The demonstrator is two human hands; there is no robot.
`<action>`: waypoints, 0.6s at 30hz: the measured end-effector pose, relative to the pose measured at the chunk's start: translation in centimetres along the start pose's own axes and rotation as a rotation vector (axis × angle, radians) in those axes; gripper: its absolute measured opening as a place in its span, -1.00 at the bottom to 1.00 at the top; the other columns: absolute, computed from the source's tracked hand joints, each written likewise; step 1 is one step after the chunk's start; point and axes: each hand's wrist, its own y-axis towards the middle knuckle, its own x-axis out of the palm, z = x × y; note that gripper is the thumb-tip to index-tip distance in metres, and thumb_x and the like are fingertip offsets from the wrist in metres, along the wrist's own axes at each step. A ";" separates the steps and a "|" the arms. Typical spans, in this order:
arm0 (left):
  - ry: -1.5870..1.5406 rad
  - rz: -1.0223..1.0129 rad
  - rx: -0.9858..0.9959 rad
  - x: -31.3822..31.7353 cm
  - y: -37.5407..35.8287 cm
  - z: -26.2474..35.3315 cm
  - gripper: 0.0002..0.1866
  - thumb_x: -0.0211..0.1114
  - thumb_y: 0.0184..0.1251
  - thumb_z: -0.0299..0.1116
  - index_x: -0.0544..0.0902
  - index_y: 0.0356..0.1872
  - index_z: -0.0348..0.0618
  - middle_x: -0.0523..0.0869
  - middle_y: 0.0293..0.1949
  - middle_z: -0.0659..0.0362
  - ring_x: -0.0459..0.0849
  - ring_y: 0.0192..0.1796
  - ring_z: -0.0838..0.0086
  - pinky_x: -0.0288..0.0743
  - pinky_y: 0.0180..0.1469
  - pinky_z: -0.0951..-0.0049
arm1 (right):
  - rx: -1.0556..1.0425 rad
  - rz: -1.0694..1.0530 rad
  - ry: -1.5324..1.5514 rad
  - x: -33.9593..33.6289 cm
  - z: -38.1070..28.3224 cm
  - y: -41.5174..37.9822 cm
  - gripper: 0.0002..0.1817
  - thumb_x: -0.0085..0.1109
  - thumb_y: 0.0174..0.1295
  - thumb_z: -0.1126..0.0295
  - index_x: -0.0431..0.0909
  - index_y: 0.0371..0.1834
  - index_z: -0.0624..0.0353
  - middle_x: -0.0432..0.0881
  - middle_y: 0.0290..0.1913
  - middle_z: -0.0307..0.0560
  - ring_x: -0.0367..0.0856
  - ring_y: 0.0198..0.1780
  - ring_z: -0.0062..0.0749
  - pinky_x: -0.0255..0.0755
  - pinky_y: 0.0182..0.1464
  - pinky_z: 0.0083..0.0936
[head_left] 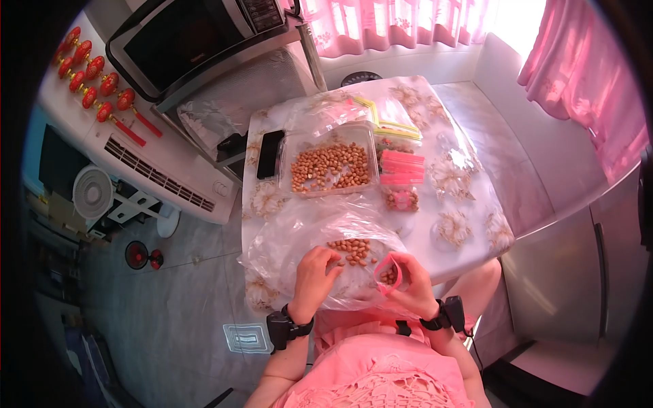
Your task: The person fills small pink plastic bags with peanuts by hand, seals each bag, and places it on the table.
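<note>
My right hand [411, 284] holds a small pink-edged bag [389, 275] upright with its mouth open, and some brown nuts show inside. To its left, my left hand [317, 280] is just beside a loose pile of nuts [354, 250] on a large clear plastic bag [279, 234]. Its thumb and fingers are bent close together, and whatever may be between them is too small to name. Beyond the pile, a clear rectangular container [328, 192] holds many more nuts. Right of the container are filled small bags [402, 198] and a stack of pink-topped bags [403, 163].
A black phone [270, 155] lies left of the container on the flowered tablecloth [469, 234]. Yellow-edged zip bags [398, 129] are at the table's back. A microwave [190, 44] stands on a rack behind left, and a small fan [137, 255] is on the floor.
</note>
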 end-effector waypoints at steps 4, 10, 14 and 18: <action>0.126 0.023 0.043 0.6 0.0 -0.9 -0.82 0.47 0.17 -0.56 0.71 -0.19 -0.25 0.70 -0.20 0.05 0.75 -0.15 0.21 0.62 -0.09 0.32 | 0.025 0.006 0.042 0.1 -0.2 -0.1 -0.26 0.60 0.07 0.51 0.44 0.35 0.28 0.63 0.16 -0.11 0.63 0.18 -0.50 0.54 0.26 -0.49; -0.234 -0.015 0.022 -0.1 0.1 2.8 -0.83 0.49 0.22 -0.51 0.73 -0.18 -0.23 0.70 -0.19 0.08 0.72 -0.15 0.22 0.61 -0.06 0.33 | 0.009 0.029 0.063 0.2 -0.6 0.2 -0.29 0.54 0.05 0.53 0.48 0.33 0.28 0.67 0.15 -0.04 0.68 0.08 -0.45 0.62 0.13 -0.48; -0.201 0.014 0.277 0.1 -0.1 5.4 -0.80 0.51 0.23 -0.47 0.76 -0.13 -0.20 0.70 -0.14 0.09 0.72 -0.12 0.23 0.61 -0.02 0.35 | 0.013 0.003 0.018 0.1 -0.2 0.1 -0.26 0.61 0.05 0.52 0.46 0.34 0.28 0.63 0.15 -0.10 0.64 0.16 -0.49 0.56 0.25 -0.50; -0.213 0.000 0.331 0.8 0.1 5.8 -0.78 0.50 0.26 -0.41 0.74 -0.10 -0.17 0.67 -0.05 0.05 0.69 0.01 0.14 0.58 0.07 0.22 | 0.027 -0.011 0.009 -0.1 -1.3 0.3 -0.25 0.61 0.05 0.51 0.46 0.34 0.27 0.63 0.17 -0.09 0.64 0.17 -0.49 0.56 0.25 -0.50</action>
